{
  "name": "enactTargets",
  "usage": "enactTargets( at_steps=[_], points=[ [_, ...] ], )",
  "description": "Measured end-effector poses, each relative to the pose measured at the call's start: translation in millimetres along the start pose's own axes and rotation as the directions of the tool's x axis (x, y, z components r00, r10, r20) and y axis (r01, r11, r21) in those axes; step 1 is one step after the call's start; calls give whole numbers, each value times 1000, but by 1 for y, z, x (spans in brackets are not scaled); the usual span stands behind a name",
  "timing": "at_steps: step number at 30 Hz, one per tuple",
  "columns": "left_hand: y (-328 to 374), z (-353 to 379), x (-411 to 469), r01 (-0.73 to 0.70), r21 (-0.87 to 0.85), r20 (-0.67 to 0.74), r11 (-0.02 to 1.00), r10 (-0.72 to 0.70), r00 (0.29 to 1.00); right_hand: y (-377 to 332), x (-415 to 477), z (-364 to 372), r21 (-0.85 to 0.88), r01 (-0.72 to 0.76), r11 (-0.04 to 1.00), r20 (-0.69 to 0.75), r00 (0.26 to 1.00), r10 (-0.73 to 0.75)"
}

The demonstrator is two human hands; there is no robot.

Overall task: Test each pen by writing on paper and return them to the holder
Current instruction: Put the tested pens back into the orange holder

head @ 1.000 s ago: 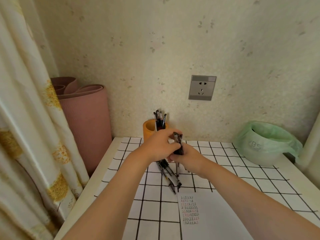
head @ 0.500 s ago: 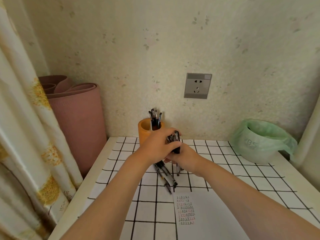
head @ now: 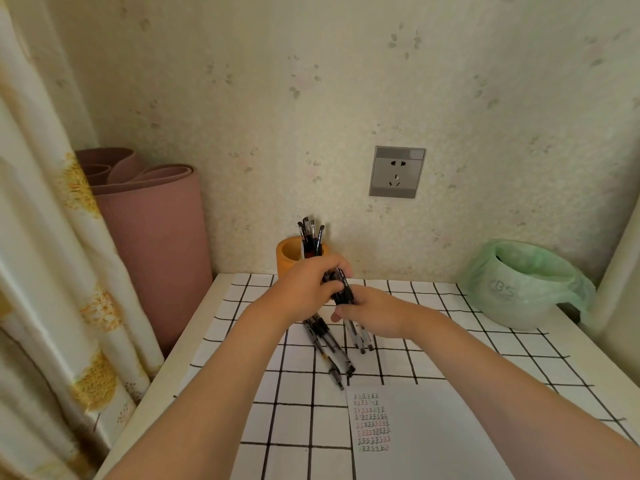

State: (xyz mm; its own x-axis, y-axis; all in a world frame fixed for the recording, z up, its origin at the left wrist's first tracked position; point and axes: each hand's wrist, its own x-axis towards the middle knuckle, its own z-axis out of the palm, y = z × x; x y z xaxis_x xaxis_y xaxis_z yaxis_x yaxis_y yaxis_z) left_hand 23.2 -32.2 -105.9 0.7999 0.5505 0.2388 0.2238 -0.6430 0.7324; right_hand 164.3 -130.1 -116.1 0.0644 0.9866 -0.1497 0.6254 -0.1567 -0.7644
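An orange pen holder (head: 289, 259) stands at the back of the table against the wall, with several black pens (head: 311, 237) sticking up from it. My left hand (head: 308, 289) and my right hand (head: 374, 313) meet just in front of it, both closed around a bundle of black pens (head: 344, 289) held nearly upright. More pens (head: 329, 344) lie on the table under my left hand. A white sheet of paper (head: 433, 434) with rows of small scribbles lies at the front right.
The table (head: 298, 410) has a white cover with a black grid. A rolled pink mat (head: 152, 244) stands left of it beside a curtain (head: 45, 271). A bin with a green bag (head: 519, 289) sits at the back right. A wall socket (head: 396, 172) is above.
My hands have stayed together on the pen bundle and sit a little nearer the holder. The camera has tilted, so the scene sits lower in the frame.
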Motion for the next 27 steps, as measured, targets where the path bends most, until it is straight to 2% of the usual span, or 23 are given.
enactTargets(
  at_steps=[2, 8, 10, 17, 19, 22, 24, 27],
  points=[
    [1, -2, 1, -6, -1, 7, 1000, 6, 1000, -1, 1, -6, -5, 15, 1000, -3, 1000, -15],
    [4, -11, 3, -49, 31, -32, 998, 50, 998, 3, 10, 7, -26, 88, 996, -184, 979, -91],
    [5, -17, 4, -70, 39, -68, 997, 72, 995, -2, 14, 11, -67, 123, 990, -234, 963, -135],
    [16, -62, 11, -155, 5, -235, 988, 152, 960, -48, 30, 7, -35, 230, 973, -323, 918, -229],
    [14, -74, 11, -147, -90, -340, 985, 108, 934, -64, 42, -2, -14, 235, 972, -377, 899, -223],
    [-3, -85, 13, -64, -148, -463, 987, -12, 886, -83, 66, -14, 138, 255, 957, -498, 853, -156],
    [-18, -88, 13, -3, -161, -459, 987, -72, 886, -89, 83, -17, 222, 266, 938, -555, 825, -102],
    [-33, -83, 12, 52, -223, -399, 973, -140, 906, -94, 105, -14, 233, 261, 937, -589, 804, -77]
  ],
)
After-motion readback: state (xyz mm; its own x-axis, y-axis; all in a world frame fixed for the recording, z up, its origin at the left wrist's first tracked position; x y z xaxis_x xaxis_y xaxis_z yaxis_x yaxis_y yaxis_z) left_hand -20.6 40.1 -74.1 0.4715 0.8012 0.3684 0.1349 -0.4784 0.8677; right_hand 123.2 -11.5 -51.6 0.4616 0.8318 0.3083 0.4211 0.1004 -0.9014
